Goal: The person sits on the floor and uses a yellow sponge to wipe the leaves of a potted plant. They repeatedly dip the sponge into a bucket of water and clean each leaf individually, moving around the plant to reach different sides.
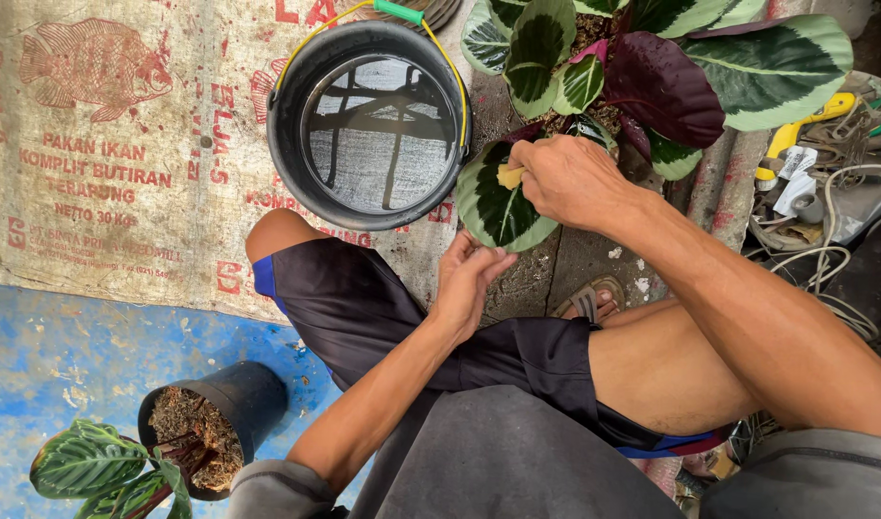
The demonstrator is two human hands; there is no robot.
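- The right hand (567,181), a little above the middle of the frame, is closed around a small yellow sponge (508,176), pressing it onto a broad green leaf with pale edging (498,207).
- The left hand (466,279) sits just below that leaf, fingers loosely curled and open, its fingertips touching the leaf's lower edge from underneath; it grips nothing else.
- The leaf belongs to a potted plant (652,67) in the upper right of the frame, with big green-and-cream leaves and one dark purple leaf among them.
- Just left of the leaf stands a black bucket (369,125) filled with water, its yellow wire handle with a green grip lying over the far rim.
- Under the bucket, across the upper left, lies a printed feed sack (104,144) bearing a red fish picture.
- In the lower left, on the blue painted floor (65,356), a small black pot (214,418) lies tilted on its side, holding soil and a striped-leaf plant.
- The person squats in dark shorts, a sandalled foot (589,300) showing between the knees.
- At the right edge sits a tangle of white cords and a yellow tool (801,135).
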